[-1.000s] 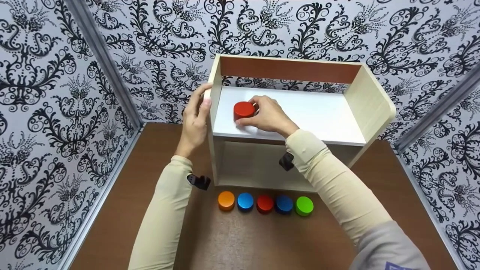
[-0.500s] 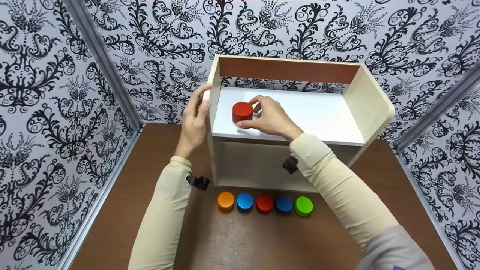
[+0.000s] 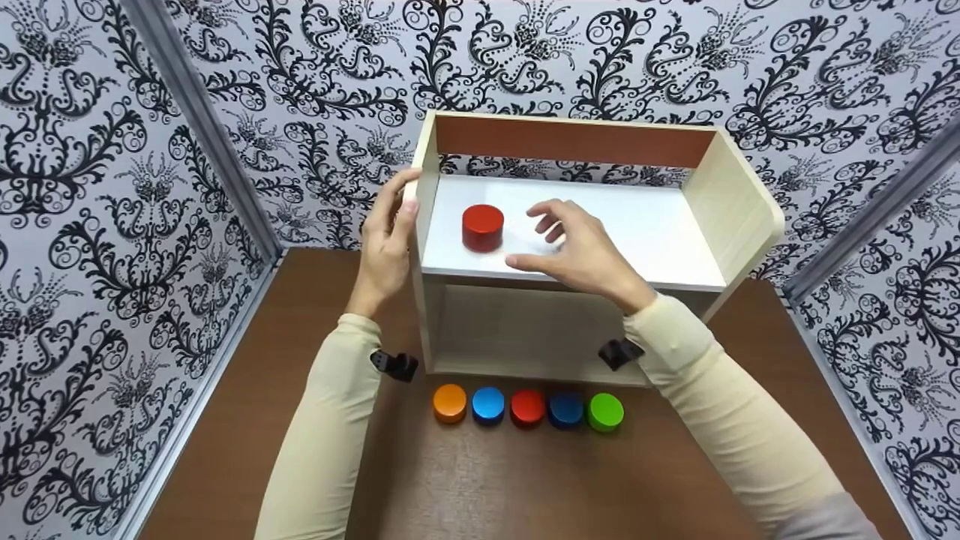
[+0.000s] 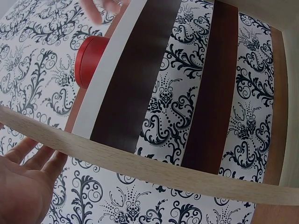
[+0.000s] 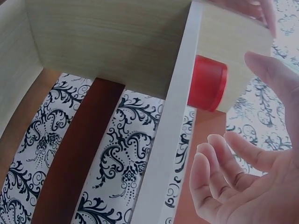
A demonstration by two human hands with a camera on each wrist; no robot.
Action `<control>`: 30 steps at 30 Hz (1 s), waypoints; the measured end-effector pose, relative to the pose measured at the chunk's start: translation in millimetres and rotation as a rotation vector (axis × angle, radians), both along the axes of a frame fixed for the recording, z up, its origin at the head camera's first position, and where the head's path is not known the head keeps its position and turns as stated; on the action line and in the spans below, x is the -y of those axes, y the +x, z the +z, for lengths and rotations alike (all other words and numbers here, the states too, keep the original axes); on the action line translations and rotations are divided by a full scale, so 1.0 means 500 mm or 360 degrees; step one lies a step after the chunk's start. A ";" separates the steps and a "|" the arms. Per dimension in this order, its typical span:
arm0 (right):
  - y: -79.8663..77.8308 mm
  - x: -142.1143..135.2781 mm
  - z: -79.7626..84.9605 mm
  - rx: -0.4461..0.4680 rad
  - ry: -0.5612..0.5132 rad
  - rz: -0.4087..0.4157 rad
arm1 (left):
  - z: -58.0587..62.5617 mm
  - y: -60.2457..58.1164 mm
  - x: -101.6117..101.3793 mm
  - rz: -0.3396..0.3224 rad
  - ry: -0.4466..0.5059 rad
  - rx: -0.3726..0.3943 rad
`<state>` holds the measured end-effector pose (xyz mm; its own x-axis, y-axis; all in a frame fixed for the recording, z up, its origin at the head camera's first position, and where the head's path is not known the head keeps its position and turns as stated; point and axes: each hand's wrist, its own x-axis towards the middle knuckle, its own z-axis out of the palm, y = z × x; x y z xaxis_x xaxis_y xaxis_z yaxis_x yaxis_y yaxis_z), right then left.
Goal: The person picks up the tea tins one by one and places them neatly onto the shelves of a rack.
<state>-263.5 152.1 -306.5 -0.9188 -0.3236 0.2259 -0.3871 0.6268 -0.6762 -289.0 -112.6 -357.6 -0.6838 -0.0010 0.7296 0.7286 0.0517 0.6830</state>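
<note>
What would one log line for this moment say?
left hand: holds side of shelf unit; right hand: holds nothing, beside red cylinder; red cylinder: upright on white shelf; five cylinders: row on table

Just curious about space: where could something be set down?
Free: the white shelf between the right hand and the pale wooden right panel; the brown tabletop in front of five glossy coloured cylinders. Crowded: the shelf's left end, holding a glossy red cylinder.

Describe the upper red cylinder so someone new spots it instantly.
Find the pale wooden shelf unit standing on the brown table. On its white upper shelf, near the side panel that the left hand holds, stands the red cylinder. Unlike the lower red cylinder, lined up with four other colored ones, it stands alone.
</note>
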 end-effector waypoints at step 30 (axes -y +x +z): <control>0.194 -0.182 -0.248 -0.0378 -0.0230 -0.0106 | 0.001 -0.002 0.000 -0.0009 -0.0008 -0.0007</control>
<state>-166.6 243.2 -430.4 -0.8528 -0.2130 0.4769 -0.5065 0.5599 -0.6557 -290.0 -112.5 -357.1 -0.6808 0.0062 0.7325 0.7317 0.0510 0.6797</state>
